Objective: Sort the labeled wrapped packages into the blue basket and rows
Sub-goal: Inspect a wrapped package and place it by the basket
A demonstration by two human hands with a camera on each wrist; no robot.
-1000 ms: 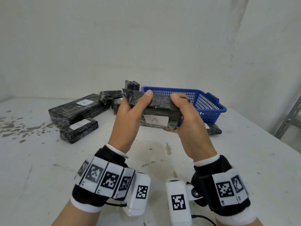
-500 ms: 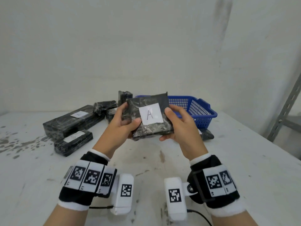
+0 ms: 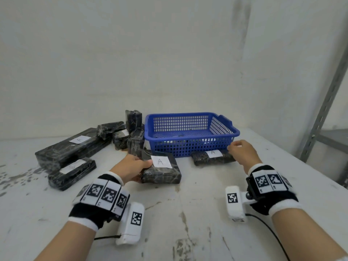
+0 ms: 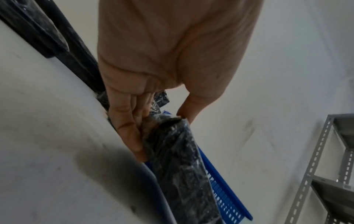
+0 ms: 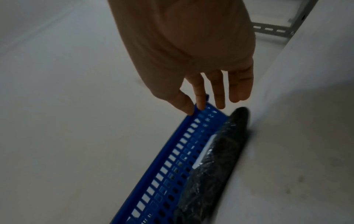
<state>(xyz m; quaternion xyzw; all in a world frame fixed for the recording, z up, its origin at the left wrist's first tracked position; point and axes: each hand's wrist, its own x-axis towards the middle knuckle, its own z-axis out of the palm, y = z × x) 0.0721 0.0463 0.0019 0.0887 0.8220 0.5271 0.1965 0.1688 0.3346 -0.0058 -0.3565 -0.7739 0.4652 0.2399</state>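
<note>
1. We risk nudging the blue basket (image 3: 190, 146) or crowding the row, because the A package (image 3: 162, 171) under our left hand (image 3: 131, 167) lies close to the second A package (image 3: 213, 158) on the bench (image 3: 188, 223).
2. Our left hand grasps the nearer package's left end, thumb on top.
3. Our right hand (image 3: 242, 152) hangs released, fingers loose above the basket's near corner, holding nothing.
</note>
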